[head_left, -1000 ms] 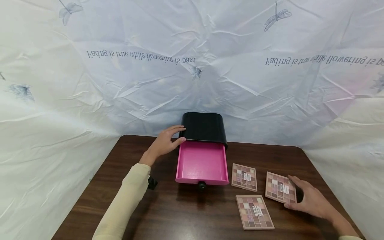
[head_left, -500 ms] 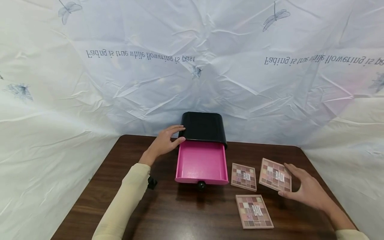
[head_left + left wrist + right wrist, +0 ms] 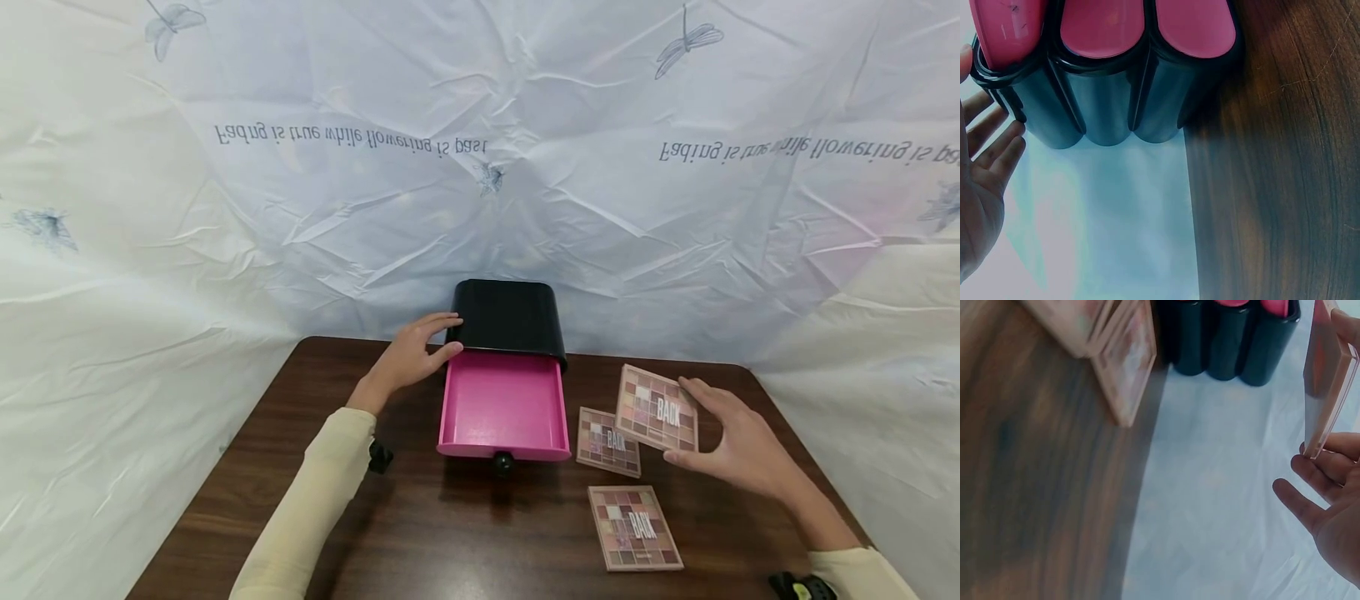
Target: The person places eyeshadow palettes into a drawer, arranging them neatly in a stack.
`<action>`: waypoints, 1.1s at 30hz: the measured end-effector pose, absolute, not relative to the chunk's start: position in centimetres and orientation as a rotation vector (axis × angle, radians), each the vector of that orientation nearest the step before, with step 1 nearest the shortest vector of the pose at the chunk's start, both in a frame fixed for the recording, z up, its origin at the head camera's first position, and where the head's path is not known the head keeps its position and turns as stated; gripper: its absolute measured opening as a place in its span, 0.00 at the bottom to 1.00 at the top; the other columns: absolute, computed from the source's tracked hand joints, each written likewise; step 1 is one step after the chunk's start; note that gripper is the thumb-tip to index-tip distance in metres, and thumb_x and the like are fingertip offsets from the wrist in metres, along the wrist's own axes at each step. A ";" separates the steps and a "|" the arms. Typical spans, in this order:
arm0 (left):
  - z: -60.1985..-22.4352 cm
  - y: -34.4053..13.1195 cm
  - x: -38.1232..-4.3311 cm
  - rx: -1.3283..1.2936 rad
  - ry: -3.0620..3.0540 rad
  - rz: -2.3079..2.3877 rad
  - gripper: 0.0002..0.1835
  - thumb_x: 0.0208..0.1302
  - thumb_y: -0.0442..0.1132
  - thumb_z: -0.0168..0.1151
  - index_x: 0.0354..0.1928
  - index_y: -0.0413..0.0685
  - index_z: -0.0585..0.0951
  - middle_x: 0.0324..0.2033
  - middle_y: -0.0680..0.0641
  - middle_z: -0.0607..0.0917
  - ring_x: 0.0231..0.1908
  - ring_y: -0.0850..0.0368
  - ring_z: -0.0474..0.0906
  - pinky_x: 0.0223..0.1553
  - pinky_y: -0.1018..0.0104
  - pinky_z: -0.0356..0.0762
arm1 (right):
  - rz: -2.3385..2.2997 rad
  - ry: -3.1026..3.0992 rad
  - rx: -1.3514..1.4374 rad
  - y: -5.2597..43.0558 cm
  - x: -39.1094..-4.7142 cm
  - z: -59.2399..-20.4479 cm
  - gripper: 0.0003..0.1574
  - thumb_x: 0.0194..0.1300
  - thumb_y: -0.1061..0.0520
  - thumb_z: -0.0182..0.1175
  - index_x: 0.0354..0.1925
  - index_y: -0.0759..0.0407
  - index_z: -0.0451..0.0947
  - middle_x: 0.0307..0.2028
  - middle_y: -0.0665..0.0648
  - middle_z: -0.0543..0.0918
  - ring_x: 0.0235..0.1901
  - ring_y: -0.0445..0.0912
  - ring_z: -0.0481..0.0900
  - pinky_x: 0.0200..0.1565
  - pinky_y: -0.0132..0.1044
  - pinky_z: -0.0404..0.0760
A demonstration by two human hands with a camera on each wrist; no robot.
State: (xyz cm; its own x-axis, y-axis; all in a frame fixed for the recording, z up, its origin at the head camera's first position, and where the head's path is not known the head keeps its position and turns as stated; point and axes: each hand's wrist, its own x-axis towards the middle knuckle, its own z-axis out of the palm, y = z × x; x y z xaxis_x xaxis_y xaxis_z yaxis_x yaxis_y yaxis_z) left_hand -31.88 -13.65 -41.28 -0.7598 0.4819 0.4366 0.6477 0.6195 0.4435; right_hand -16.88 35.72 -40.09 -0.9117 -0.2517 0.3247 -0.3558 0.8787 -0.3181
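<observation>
Fingers (image 3: pixel 712 400) (right hand (image 3: pixel 750 446)) on 1 palette (image 3: pixel 654 408)

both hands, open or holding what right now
Left hand: open, touching the black drawer case.
Right hand: holding a makeup palette.

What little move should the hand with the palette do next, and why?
I'd probably have the right hand carry its palette left, over the pink drawer. The drawer is pulled out, its floor shows bare, and the left hand already touches the black case, perhaps steadying it.
</observation>
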 end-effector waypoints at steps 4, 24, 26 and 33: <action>-41.3 -13.7 -32.1 -0.919 -2.565 -0.865 0.31 0.74 0.61 0.57 0.71 0.53 0.75 0.71 0.48 0.73 0.71 0.47 0.68 0.65 0.46 0.73 | 0.539 -2.760 0.479 34.2 -17.3 -39.1 0.75 0.41 0.33 0.82 0.80 0.50 0.58 0.70 0.71 0.69 0.65 0.72 0.67 0.51 0.74 0.70; -41.3 -13.8 -32.6 -0.918 -2.567 -0.867 0.30 0.74 0.60 0.57 0.71 0.52 0.75 0.71 0.49 0.73 0.71 0.49 0.68 0.66 0.47 0.73 | 0.588 -2.721 0.719 25.4 -19.9 -36.4 0.73 0.44 0.28 0.79 0.78 0.57 0.62 0.73 0.64 0.67 0.72 0.65 0.62 0.64 0.71 0.66; -41.3 -13.8 -32.7 -0.916 -2.570 -0.866 0.30 0.74 0.59 0.58 0.71 0.53 0.76 0.71 0.49 0.73 0.71 0.49 0.68 0.66 0.47 0.73 | 0.588 -2.733 0.729 24.4 -20.1 -36.3 0.73 0.44 0.26 0.77 0.78 0.57 0.62 0.74 0.63 0.67 0.73 0.64 0.62 0.64 0.71 0.66; -41.3 -13.8 -32.8 -0.923 -2.556 -0.859 0.30 0.74 0.60 0.58 0.70 0.52 0.76 0.70 0.47 0.74 0.70 0.47 0.69 0.66 0.46 0.73 | 0.634 -2.762 0.761 21.2 -20.5 -36.1 0.73 0.45 0.23 0.75 0.78 0.56 0.61 0.75 0.62 0.65 0.74 0.64 0.59 0.66 0.71 0.63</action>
State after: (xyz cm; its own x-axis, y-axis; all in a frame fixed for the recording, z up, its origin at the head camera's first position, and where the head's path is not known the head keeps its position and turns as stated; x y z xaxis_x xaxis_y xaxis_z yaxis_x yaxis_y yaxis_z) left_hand -32.81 -13.84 -41.31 -0.7525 0.4821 0.4486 0.6552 0.6170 0.4360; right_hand -20.48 21.16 -36.10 -0.8457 -0.4383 0.3044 -0.5272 0.7746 -0.3493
